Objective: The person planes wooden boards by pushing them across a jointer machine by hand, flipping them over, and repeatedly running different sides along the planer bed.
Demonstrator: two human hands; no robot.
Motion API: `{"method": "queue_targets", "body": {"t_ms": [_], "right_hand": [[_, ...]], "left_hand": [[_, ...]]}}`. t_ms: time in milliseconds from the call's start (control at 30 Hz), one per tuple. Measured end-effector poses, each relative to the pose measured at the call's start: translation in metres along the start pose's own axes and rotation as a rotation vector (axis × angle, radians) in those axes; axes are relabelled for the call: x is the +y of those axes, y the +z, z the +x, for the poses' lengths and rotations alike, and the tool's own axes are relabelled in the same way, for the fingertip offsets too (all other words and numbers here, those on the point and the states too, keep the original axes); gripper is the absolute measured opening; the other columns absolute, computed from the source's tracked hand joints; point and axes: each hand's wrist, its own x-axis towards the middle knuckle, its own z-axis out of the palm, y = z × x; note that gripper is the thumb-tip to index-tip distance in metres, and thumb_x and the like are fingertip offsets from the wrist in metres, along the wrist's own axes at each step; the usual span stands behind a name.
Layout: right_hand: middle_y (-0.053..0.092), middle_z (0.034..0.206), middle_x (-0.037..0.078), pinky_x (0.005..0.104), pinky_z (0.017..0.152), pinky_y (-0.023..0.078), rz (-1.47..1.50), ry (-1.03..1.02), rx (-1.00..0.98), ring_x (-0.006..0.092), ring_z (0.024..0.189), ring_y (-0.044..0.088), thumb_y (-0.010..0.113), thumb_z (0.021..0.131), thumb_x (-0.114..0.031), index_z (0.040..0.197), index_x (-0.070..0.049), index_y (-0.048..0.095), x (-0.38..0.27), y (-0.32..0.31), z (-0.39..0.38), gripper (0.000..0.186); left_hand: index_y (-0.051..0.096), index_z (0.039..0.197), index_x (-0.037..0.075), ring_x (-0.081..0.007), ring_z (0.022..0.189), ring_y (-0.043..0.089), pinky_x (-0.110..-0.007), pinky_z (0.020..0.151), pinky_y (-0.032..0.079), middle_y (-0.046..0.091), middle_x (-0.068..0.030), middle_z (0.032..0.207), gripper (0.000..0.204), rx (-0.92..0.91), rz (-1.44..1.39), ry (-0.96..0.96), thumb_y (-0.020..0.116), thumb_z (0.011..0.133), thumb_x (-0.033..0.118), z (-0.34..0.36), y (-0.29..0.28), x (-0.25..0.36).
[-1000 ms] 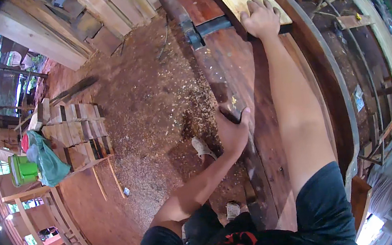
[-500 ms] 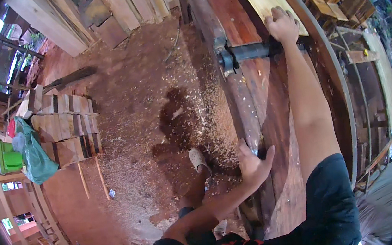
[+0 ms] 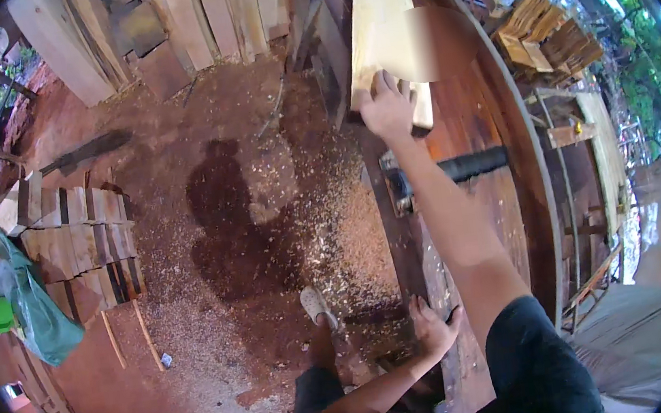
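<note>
A pale wooden board (image 3: 381,17) lies lengthwise over the far part of a long reddish wooden bench (image 3: 479,222). My right hand (image 3: 389,108) reaches forward and has its fingers curled over the board's near end. A dark cylinder (image 3: 474,164) is set across the bench, just nearer to me than that end. My left hand (image 3: 436,329) rests at the bench's near left edge, holding nothing, with fingers and thumb apart. A blurred patch hides part of the bench beside the board.
A long upright rail (image 3: 536,183) runs along the bench's right side. Wood shavings (image 3: 362,235) heap on the dirt floor at its left. Stacked wood blocks (image 3: 77,235) stand at left beside a green bag (image 3: 40,305). Planks (image 3: 219,15) lean at the back.
My right hand and the pale board have shifted left across the bench, away from the right rail. The view has also shifted. My left hand stays near the bench edge with fingers apart.
</note>
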Motion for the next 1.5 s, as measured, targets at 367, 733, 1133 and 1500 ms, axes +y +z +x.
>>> {"method": "queue_targets", "body": {"t_ms": [367, 733, 1133, 1500], "right_hand": [[0.062, 0.141, 0.002, 0.0487, 0.104, 0.042, 0.019, -0.347, 0.117, 0.0300, 0.122, 0.056, 0.059, 0.083, -0.017, 0.125, -0.016, 0.069, 0.078, -0.033, 0.017, 0.043], [0.069, 0.131, 0.007, 0.0504, 0.101, 0.044, 0.226, -0.264, 0.115, 0.0323, 0.119, 0.060, 0.059, 0.081, -0.016, 0.122, -0.014, 0.071, 0.060, -0.037, 0.018, 0.042], [0.074, 0.104, 0.013, 0.0511, 0.093, 0.051, 0.496, -0.138, 0.000, 0.0341, 0.093, 0.069, 0.065, 0.078, -0.011, 0.098, -0.010, 0.077, 0.040, -0.098, -0.027, 0.023], [0.069, 0.124, 0.024, 0.0434, 0.090, 0.057, 0.912, 0.605, -0.782, 0.0319, 0.110, 0.070, 0.077, 0.086, -0.046, 0.139, 0.005, 0.053, -0.006, -0.100, -0.328, 0.077]], "left_hand": [[0.063, 0.107, 0.000, -0.0433, 0.102, 0.055, -0.053, 0.094, 0.043, 0.060, -0.0246, 0.104, 0.035, 0.121, -0.119, -0.182, 0.061, 0.101, 0.034, 0.288, -0.135, 0.033], [0.066, 0.121, -0.012, -0.0437, 0.127, 0.059, -0.044, 0.107, 0.045, 0.063, -0.0364, 0.127, 0.096, -0.254, -0.057, -0.338, 0.055, 0.088, 0.077, 0.534, -0.104, 0.128], [0.063, 0.119, -0.018, -0.0470, 0.131, 0.054, -0.046, 0.109, 0.044, 0.057, -0.0417, 0.129, 0.110, -0.283, 0.212, -0.244, 0.049, 0.085, 0.085, 0.501, -0.155, 0.103], [0.063, 0.113, -0.022, -0.0473, 0.124, 0.060, -0.046, 0.106, 0.046, 0.063, -0.0420, 0.119, 0.108, -0.213, 0.363, -0.281, 0.053, 0.086, 0.083, 0.258, -0.290, -0.063]]}}
